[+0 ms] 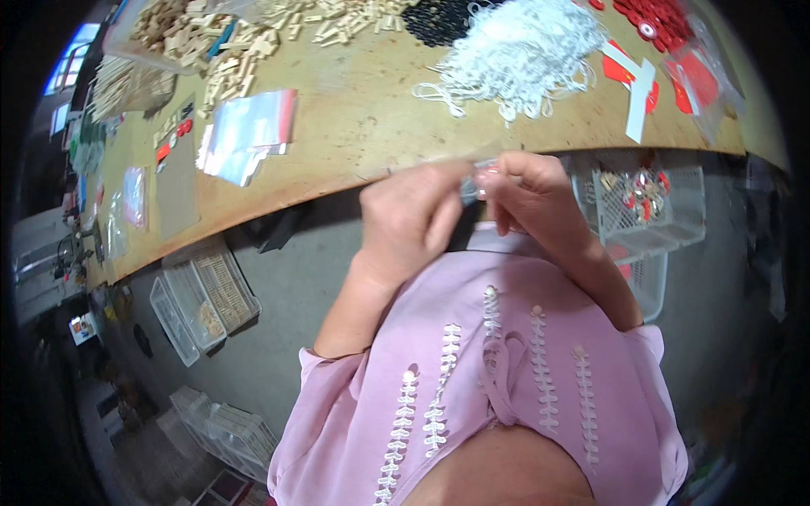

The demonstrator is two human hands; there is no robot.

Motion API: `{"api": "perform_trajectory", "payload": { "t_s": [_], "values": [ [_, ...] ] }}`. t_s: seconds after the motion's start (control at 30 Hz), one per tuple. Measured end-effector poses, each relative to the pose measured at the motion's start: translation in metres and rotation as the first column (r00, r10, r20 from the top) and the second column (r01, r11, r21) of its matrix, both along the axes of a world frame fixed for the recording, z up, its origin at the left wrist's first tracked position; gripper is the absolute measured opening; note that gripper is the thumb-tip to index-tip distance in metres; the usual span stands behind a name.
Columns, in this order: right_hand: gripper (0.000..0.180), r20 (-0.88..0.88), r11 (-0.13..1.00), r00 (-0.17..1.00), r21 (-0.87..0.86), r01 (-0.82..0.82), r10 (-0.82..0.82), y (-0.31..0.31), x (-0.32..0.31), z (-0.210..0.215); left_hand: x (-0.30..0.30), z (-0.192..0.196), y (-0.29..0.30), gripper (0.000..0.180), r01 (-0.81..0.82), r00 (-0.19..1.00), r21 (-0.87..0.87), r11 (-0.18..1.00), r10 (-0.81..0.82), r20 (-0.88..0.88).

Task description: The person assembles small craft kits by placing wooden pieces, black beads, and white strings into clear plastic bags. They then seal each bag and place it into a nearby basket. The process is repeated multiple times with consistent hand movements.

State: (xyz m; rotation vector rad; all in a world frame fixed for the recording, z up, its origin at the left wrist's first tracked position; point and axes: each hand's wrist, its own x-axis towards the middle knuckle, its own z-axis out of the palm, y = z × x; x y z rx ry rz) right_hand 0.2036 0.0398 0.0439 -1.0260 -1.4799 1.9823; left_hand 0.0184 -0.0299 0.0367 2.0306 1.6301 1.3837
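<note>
My left hand (409, 211) and my right hand (533, 190) meet at the front edge of the table, in front of my chest. A small, clear, shiny piece that looks like thin plastic (469, 187) shows between their fingertips. The right thumb and fingers pinch it. My left fingers are curled closed at its other side and slightly blurred by motion. What, if anything, lies inside the clear piece is too small to make out. Beyond the hands, a large heap of white looped cords (519, 55) lies on the wooden table (354, 126).
Wooden pieces (232, 72) are heaped at the back left, near a stack of clear zip bags (251, 131). Black parts (434, 21), red parts (654, 21) and white strips (639, 101) lie farther back and right. Plastic baskets (207, 291) stand below left; another basket (675, 211) stands right.
</note>
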Motion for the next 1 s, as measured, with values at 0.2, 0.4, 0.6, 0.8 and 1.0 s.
{"api": "perform_trajectory", "payload": {
  "t_s": [0.2, 0.4, 0.6, 0.8, 1.0],
  "values": [
    [0.013, 0.071, 0.971, 0.985, 0.195, 0.138, -0.155, 0.0, 0.003, -0.003, -0.015, -0.003, -0.006, 0.008, 0.169, 0.973, -0.037, 0.985, -0.173, -0.153],
    [0.014, 0.131, 0.362, 0.985, 0.918, -0.163, 0.11, 0.013, -0.005, 0.018, -0.046, 0.015, -0.014, 0.009, 0.251, 0.952, -0.112, 0.962, -0.266, -0.149],
    [0.011, 0.289, 0.468, 0.939, 0.814, -0.343, 0.185, 0.019, -0.001, 0.018, -0.111, 0.028, 0.014, 0.023, 0.083, 0.992, -0.236, 0.968, -0.102, -0.07],
    [0.012, 0.322, 0.502, 0.923, 0.775, -0.384, 0.209, 0.0, -0.002, 0.007, -0.245, 0.013, 0.082, 0.026, -0.698, 0.649, -0.145, 0.702, 0.534, -0.542],
    [0.01, 0.285, 0.541, 0.95, 0.782, -0.309, 0.13, -0.004, 0.012, 0.001, -0.256, -0.023, 0.133, 0.015, -0.689, 0.653, -0.105, 0.718, 0.551, -0.519]
  ]
}}
